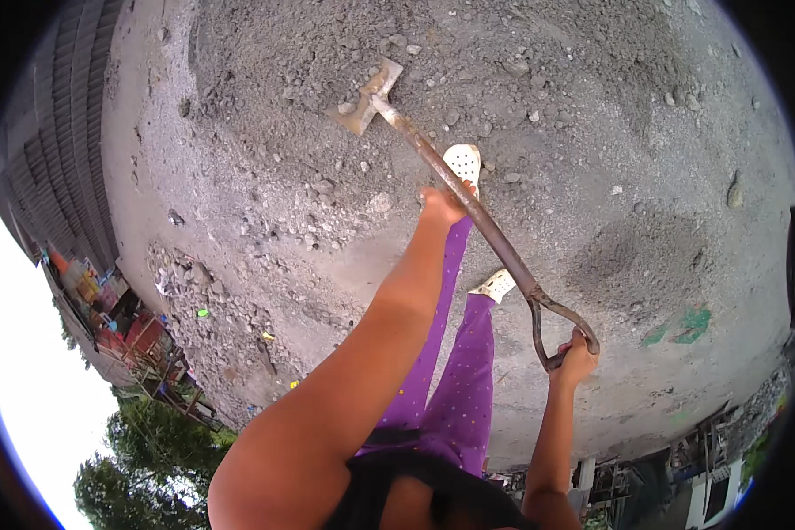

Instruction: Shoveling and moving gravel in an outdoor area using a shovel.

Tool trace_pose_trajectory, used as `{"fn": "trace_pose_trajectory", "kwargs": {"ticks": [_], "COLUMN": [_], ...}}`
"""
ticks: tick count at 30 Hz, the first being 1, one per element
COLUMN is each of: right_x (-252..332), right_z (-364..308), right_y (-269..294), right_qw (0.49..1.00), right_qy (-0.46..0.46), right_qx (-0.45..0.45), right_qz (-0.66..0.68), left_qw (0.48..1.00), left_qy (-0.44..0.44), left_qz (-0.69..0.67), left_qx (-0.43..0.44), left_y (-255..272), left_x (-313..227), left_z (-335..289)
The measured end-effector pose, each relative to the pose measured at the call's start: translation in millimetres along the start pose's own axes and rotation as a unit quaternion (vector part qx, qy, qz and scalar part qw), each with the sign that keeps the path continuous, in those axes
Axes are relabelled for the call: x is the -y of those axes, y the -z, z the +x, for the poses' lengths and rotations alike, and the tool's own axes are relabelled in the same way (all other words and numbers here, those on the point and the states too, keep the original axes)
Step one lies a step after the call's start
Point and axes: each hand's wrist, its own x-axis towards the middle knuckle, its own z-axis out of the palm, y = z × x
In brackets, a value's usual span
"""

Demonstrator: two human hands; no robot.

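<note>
A shovel [496, 237] with a brown, worn shaft slants across the view. Its flat, dirt-smeared blade points to the far left and rests at the grey gravel [309, 66], with a few stones on or beside it. My left hand [443, 205] is closed around the lower shaft, in front of a white clog. At the near right my right hand [577, 360] grips the looped metal handle at the shaft's end. The fingers of both hands are partly hidden by the shovel.
My feet wear white perforated clogs [495, 285]. Stones and rubble [208, 296] lie scattered at the left. A low mound of fine gravel [649, 261] is on the right, near a green patch [691, 325]. A corrugated dark wall [66, 132] stands at the far left.
</note>
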Motion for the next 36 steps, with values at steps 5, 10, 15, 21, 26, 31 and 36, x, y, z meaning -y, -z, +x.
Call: {"fn": "trace_pose_trajectory", "kwargs": {"ticks": [5, 10, 15, 21, 26, 31, 36], "right_x": [6.6, -45.4, -164.5, -267.7, -350.5, -429.8, -476.3], "right_z": [-13.5, 31.8, 83.5, 86.6, 57.1, 7.5, -45.3], "right_y": [-4.8, 25.4, 144.4, 274.8, 385.8, 458.7, 466.4], "right_qw": [1.0, 0.997, 0.99, 0.975, 0.91, 0.798, 0.72], "right_qy": [0.011, -0.045, -0.067, -0.172, -0.347, -0.559, -0.647], "right_qx": [-0.01, -0.025, -0.022, -0.058, -0.118, 0.089, 0.154], "right_qz": [0.022, 0.066, 0.125, 0.125, 0.196, 0.205, 0.196], "left_qw": [0.949, 0.992, 0.981, 0.966, 0.931, 0.863, 0.826], "left_qy": [0.139, -0.011, -0.025, -0.043, -0.021, -0.059, 0.003], "left_qz": [-0.035, 0.111, 0.179, 0.255, 0.362, 0.497, 0.56], "left_qx": [0.281, 0.059, 0.071, 0.01, -0.037, -0.07, -0.06], "left_y": [7.4, 23.9, 76.4, 148.6, 197.0, 253.5, 281.8], "left_x": [1.2, 42.6, 159.4, 292.1, 418.1, 505.0, 530.7], "left_z": [1.6, -2.3, -40.0, -83.1, -107.9, -101.1, -111.6]}}
